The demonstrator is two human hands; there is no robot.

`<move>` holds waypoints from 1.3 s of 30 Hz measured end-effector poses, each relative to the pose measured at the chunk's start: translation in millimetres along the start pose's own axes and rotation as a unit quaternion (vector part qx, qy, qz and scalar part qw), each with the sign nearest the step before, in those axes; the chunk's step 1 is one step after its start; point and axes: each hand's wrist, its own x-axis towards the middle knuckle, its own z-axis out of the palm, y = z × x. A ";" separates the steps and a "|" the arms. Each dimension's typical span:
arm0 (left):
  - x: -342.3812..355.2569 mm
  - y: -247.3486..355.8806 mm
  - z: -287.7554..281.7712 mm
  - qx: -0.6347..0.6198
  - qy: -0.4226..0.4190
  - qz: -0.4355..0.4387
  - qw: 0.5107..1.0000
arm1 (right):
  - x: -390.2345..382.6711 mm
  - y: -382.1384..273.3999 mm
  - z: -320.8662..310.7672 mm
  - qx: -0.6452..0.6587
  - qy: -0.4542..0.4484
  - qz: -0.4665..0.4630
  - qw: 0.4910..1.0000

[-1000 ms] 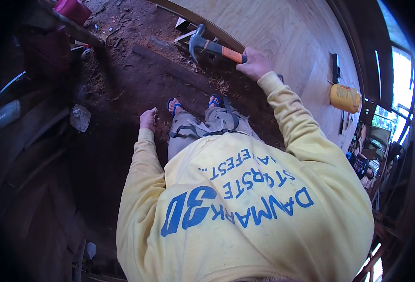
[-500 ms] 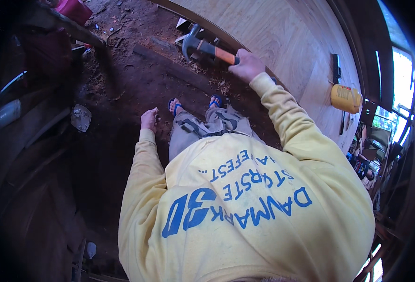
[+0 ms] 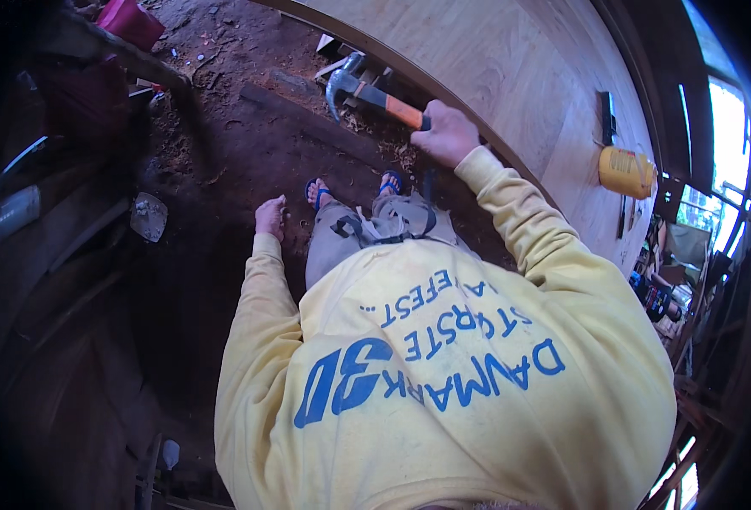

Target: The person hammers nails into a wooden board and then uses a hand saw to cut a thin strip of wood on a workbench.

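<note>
My right hand (image 3: 449,134) is wrapped round the orange and black grip of a claw hammer (image 3: 381,99). The hammer points to the left, its metal head beside the front edge of a wooden tabletop (image 3: 511,68). That hand is just off the same edge, over the ground. At my left side hangs my left hand (image 3: 271,217), its fingers curled closed. Whatever it may hold is hidden.
On the tabletop's right part stand a yellow container (image 3: 626,172) and a dark flat tool (image 3: 607,117). A wooden plank (image 3: 307,123) lies on the dirt floor ahead of my feet. Dark timber rises at left, near a pale scoop-like piece (image 3: 148,217) and a red bag (image 3: 131,24).
My right hand and the hammer have come slightly down toward me, and the hammer is a little more level. The left hand stays where it was.
</note>
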 end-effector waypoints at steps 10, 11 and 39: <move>-3.7 63.0 68.9 0.061 -0.020 0.128 0.990 | -93.6 70.0 48.9 0.051 -0.134 0.034 0.989; -5.7 73.7 82.0 0.025 -0.027 0.145 0.989 | -102.8 76.8 52.7 0.051 -0.152 0.067 0.985; -150.6 155.5 319.0 0.096 -0.116 0.505 0.850 | -202.4 258.6 187.0 0.283 -0.109 0.241 0.922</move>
